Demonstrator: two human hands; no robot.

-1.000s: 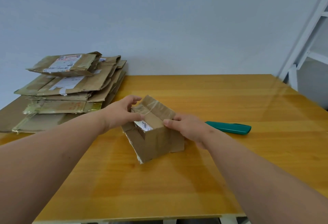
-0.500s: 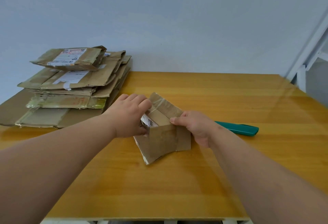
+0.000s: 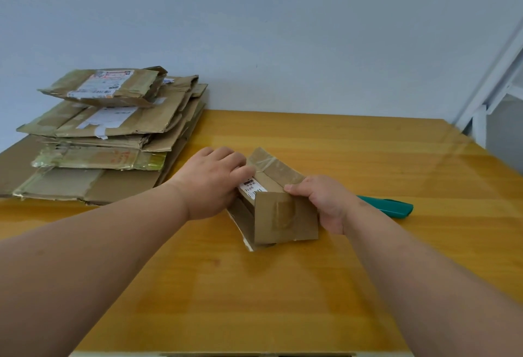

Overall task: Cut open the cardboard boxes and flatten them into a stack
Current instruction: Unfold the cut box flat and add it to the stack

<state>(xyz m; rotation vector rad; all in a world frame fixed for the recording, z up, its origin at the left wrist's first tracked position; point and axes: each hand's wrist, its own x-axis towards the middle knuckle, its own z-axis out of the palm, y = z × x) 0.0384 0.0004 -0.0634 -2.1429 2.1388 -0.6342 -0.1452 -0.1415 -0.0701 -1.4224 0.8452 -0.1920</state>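
We've got the box [image 3: 271, 209] mid-table, stack [image 3: 104, 136] off at ten o'clock, cutter [image 3: 392, 207] at three. Left hand [image 3: 212, 182] presses in on its left side, fingers curled over the top edge; right hand [image 3: 325, 201] pinches the right flap. Looks light and bendy, tape slick, so grab the folds and edges.
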